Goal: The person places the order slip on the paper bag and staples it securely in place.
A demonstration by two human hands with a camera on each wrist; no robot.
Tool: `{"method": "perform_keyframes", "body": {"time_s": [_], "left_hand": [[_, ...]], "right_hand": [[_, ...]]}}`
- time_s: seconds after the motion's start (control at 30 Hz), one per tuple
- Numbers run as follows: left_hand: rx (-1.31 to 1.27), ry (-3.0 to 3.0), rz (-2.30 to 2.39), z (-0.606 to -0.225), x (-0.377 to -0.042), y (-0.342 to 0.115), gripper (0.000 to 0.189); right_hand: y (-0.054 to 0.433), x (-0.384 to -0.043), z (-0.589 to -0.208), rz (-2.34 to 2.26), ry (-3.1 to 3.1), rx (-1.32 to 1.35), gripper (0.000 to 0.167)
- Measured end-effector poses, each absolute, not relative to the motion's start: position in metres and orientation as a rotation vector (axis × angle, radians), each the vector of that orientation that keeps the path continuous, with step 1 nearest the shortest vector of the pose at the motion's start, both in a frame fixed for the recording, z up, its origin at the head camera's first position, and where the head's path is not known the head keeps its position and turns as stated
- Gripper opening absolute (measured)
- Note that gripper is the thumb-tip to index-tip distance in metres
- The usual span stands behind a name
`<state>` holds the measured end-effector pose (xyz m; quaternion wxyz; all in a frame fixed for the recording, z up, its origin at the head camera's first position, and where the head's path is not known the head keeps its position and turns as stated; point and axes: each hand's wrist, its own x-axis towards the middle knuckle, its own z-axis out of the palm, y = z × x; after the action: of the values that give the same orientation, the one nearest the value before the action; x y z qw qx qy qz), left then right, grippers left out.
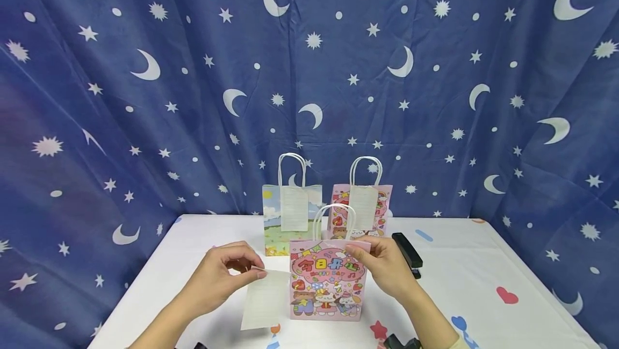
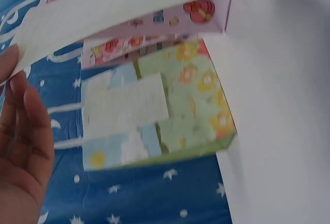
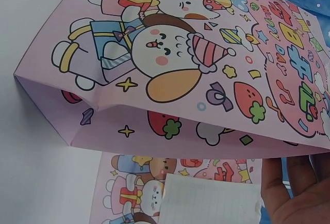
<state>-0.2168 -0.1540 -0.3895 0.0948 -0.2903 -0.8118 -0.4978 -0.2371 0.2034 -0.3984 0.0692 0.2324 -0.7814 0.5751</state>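
Observation:
A pink cartoon paper gift bag with white handles stands upright in front of me. My right hand grips its upper right edge, thumb on the front and fingers behind, as the right wrist view also shows. To the left of the bag, my left hand pinches the top corner of a lined white paper sheet. The sheet hangs tilted, close to the bag's left side. In the left wrist view the same paper stretches from the thumb and fingers across the front of the pink bag.
Behind stand a landscape-print bag and another pink bag, each with a white lined sheet on its front. A black stapler lies right of the bags on the patterned white tablecloth. A starry blue curtain hangs behind.

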Motion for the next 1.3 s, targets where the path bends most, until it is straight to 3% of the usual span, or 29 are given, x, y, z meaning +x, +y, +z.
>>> {"method": "perform_keyframes", "body": {"time_s": [0.3, 0.67, 1.3], "left_hand": [[-0.820, -2.252, -1.414, -0.396, -0.231, -0.118, 0.015], [-0.780, -2.171, -1.391, -0.400, -0.239, -0.094, 0.033], [-0.829, -2.198, -1.287, -0.391, -0.246, -0.071, 0.027]], "right_hand": [[0.203, -0.237, -0.398, 1.724, -2.369, 0.672, 0.018], [0.203, -0.238, -0.400, 1.753, -2.355, 0.703, 0.018], [0.205, -0.239, -0.401, 1.754, -2.332, 0.749, 0.017]]}}
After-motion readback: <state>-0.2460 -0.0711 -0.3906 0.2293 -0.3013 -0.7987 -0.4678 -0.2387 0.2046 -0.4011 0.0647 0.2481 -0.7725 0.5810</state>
